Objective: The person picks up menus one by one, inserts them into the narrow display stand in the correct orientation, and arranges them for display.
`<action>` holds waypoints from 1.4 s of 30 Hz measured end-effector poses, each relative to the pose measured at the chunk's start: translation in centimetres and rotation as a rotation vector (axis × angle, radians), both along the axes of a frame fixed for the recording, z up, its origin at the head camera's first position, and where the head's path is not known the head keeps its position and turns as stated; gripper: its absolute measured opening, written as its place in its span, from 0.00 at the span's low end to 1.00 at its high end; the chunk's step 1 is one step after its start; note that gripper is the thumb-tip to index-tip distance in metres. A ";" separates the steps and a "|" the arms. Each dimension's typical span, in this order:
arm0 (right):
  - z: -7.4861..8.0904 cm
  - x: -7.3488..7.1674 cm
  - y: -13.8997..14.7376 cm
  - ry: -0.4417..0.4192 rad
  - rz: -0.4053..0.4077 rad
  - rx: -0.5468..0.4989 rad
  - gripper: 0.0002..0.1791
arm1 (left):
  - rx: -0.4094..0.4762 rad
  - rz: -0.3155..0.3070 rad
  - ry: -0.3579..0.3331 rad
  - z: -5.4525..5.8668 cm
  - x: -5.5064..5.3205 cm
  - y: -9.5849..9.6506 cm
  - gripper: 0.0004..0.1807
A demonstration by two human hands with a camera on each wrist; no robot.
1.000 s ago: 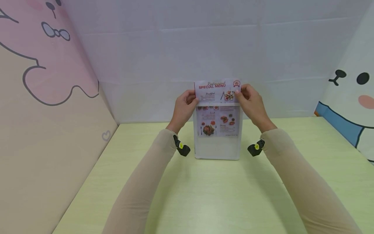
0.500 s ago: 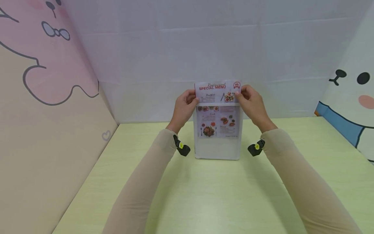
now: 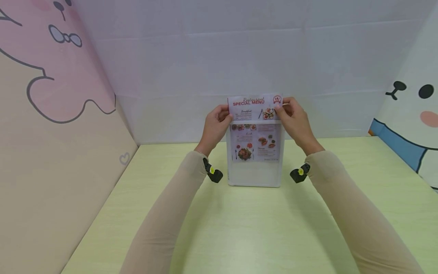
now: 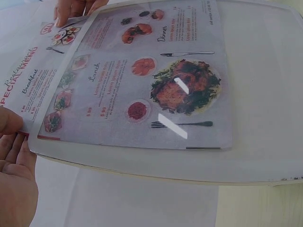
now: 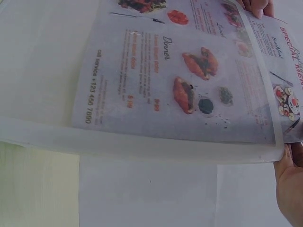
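Note:
A printed restaurant menu sheet [image 3: 247, 108] sits partly inside a clear, white-edged upright sign holder [image 3: 254, 174]. Its top part, with the "Special Menu" heading, sticks out above the holder's upper rim; the lunch and dinner parts show through the clear front. My left hand [image 3: 216, 125] pinches the sheet's left edge just above the rim, thumb in front. On the other side my right hand [image 3: 295, 121] pinches the right edge, thumb over the front near the breakfast picture. In the left wrist view the menu [image 4: 113, 90] lies behind the glossy panel, its lower edge well above the holder's bottom.
The holder stands on a pale yellow-green table [image 3: 253, 228], near the back. Behind it hangs a white cloth wall [image 3: 219, 68]. Cartoon-printed panels, a pink one [image 3: 68, 83] at left and a white one [image 3: 410, 114] at right, flank the table.
Over the last second the menu has slid slightly down in the holder. Both hands keep their grip on its edges and have barely moved; the holder stays in place.

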State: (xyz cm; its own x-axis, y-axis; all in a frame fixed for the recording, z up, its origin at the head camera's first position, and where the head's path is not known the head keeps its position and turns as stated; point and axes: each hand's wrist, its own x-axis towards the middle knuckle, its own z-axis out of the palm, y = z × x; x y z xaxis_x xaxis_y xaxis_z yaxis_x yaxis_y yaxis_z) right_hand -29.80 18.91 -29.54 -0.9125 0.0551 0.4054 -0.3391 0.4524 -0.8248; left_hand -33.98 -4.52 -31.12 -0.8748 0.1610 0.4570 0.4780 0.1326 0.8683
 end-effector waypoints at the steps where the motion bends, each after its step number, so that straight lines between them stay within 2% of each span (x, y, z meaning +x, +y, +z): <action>1: 0.0 0.0 0.0 0.000 -0.001 0.000 0.23 | 0.001 -0.002 0.002 0.0 0.0 0.0 0.14; 19: 0.1 0.0 -0.2 0.020 -0.028 0.046 0.18 | 0.003 0.004 0.000 0.1 -0.1 -0.1 0.13; 30: 0.0 -0.3 -0.3 0.043 -0.044 0.061 0.17 | 0.018 -0.016 -0.004 0.2 -0.1 0.0 0.14; 37: -0.3 -0.3 -0.3 0.084 -0.087 0.037 0.17 | 0.027 -0.023 0.016 0.0 -0.1 0.1 0.15; 42: -0.4 -0.2 -0.4 0.146 -0.096 0.012 0.21 | 0.033 -0.023 0.026 0.1 0.0 0.0 0.18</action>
State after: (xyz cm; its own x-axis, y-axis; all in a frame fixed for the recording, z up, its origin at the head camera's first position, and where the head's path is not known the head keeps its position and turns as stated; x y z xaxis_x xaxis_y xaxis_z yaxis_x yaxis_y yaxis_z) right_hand -30.00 18.48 -29.93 -0.8346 0.1337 0.5344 -0.4096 0.4983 -0.7642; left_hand -33.96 -4.51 -31.01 -0.8586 0.1654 0.4852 0.5033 0.0925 0.8591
